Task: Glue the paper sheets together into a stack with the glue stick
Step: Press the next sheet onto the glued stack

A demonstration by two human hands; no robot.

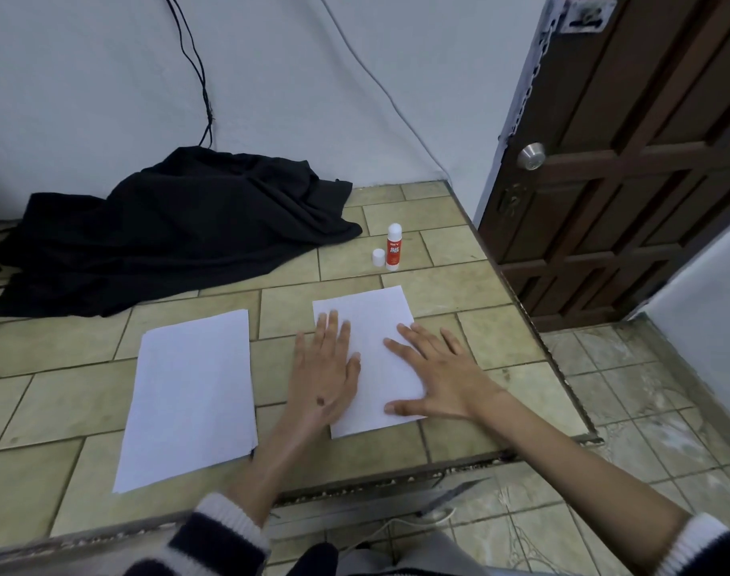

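Your tiled stone bench (438, 284) carries a crumpled black cloth (168, 226) at the back left. A white paper pile (191, 392) lies front left; a smaller white paper sheet (367, 322) sits right of it. Your left hand (324, 376) and right hand (442, 376) press flat on it, fingers straight, grip apart. Behind stands an uncapped red-and-white glue stick (393, 247), its white cap (378, 257) just beside.
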